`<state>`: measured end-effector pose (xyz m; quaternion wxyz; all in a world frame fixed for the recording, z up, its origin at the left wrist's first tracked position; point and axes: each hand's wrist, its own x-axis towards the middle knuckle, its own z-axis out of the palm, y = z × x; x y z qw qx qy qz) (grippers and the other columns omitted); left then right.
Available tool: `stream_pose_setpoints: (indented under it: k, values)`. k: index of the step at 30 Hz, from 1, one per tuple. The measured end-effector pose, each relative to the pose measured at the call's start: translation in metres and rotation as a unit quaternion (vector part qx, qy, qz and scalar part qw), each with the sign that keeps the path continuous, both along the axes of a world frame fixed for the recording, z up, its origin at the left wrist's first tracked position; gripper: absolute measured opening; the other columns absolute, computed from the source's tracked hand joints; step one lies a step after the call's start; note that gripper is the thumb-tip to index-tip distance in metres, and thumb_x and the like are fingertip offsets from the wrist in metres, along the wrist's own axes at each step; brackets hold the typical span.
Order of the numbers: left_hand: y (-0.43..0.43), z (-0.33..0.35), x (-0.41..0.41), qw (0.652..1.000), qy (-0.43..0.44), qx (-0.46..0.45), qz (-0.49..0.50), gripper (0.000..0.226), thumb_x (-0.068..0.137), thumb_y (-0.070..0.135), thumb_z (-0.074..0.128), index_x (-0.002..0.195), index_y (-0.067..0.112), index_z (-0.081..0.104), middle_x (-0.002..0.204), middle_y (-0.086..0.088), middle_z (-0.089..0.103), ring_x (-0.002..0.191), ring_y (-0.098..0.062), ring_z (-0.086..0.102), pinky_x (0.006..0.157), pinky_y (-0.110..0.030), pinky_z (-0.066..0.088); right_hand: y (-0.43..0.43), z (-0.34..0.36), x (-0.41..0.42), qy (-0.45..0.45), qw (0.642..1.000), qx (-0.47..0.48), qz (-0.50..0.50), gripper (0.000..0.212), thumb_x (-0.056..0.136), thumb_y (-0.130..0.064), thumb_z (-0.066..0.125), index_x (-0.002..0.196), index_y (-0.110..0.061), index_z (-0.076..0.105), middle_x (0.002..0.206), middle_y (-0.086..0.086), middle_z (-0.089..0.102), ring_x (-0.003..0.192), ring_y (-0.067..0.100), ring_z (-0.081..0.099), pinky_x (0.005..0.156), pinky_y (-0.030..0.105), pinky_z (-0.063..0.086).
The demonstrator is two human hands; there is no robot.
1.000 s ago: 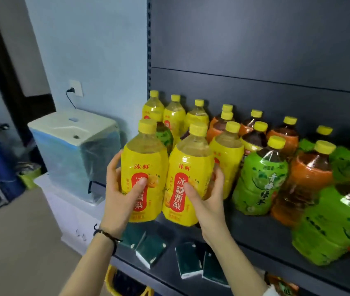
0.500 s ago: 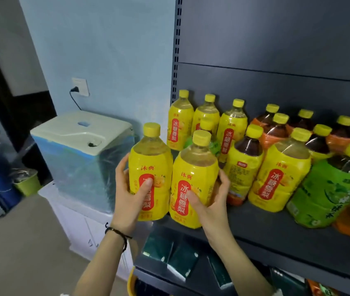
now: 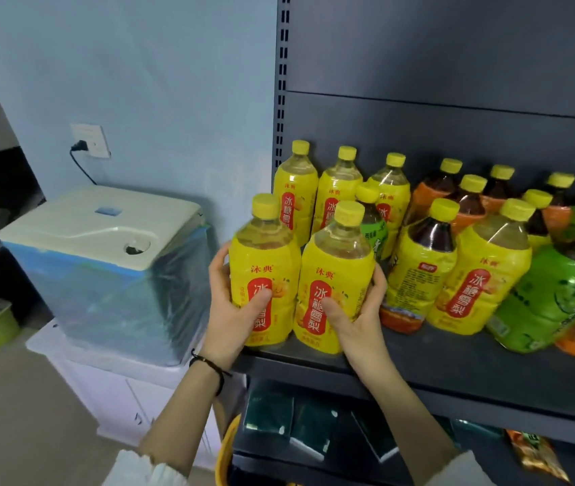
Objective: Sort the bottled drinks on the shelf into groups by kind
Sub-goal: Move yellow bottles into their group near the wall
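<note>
Two yellow pear-drink bottles stand side by side at the left front corner of the dark shelf (image 3: 472, 373). My left hand (image 3: 231, 310) grips the left bottle (image 3: 263, 261). My right hand (image 3: 356, 317) grips the right bottle (image 3: 338, 268). Behind them three more yellow pear bottles (image 3: 338, 194) line the back, with a green tea bottle (image 3: 373, 226) in between. To the right stand a dark tea bottle with a yellow label (image 3: 422, 275), another pear bottle (image 3: 486, 282), orange-labelled bottles (image 3: 468, 201) and green bottles (image 3: 559, 296).
A pale box wrapped in blue film (image 3: 103, 268) sits on a white cabinet (image 3: 131, 398) left of the shelf, under a wall socket (image 3: 89, 142). Dark green packets (image 3: 307, 422) lie on the lower shelf. A slotted upright (image 3: 280, 82) marks the shelf's left edge.
Both hands have carried the two yellow bottles leftwards and down onto the shelf's left front corner; the view has swung left with them.
</note>
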<state>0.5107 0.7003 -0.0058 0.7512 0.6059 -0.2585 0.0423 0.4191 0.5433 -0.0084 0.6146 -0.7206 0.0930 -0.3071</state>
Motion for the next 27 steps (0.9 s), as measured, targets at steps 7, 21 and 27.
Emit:
stream_pose_setpoints:
  k: [7,21,27]
  values:
    - [-0.033,0.005,0.037,0.998,-0.012,0.060,0.027,0.092,0.063,0.071,0.069,0.135,0.036,0.024,0.126,0.017,0.048,0.110,0.001,0.057,0.086,-0.023,0.053,-0.009,0.012,0.006,0.088,0.995,-0.031,-0.029,0.102,0.036,-0.098,0.049,0.120,-0.070,-0.003,0.133,-0.017,0.013,0.127,-0.001,0.013,0.104,0.027,0.023]
    - [-0.054,0.020,0.065,0.991,0.046,0.120,0.038,0.069,0.081,0.036,0.071,0.139,0.026,0.034,0.124,0.006,0.051,0.112,-0.017,0.054,0.080,-0.026,0.051,-0.008,0.011,0.028,0.029,0.997,-0.036,-0.065,0.085,0.059,-0.069,0.075,0.126,-0.064,0.023,0.144,-0.006,0.039,0.131,0.013,0.043,0.103,0.045,0.046]
    - [-0.046,0.018,0.040,0.994,0.070,0.083,-0.001,0.090,0.064,0.083,0.050,0.139,0.035,0.036,0.144,0.003,0.037,0.133,-0.014,0.040,0.108,-0.042,0.040,-0.012,0.006,0.033,0.051,0.997,-0.034,-0.039,0.090,0.065,-0.073,0.069,0.142,-0.050,0.027,0.144,-0.010,0.044,0.131,0.013,0.046,0.103,0.046,0.046]
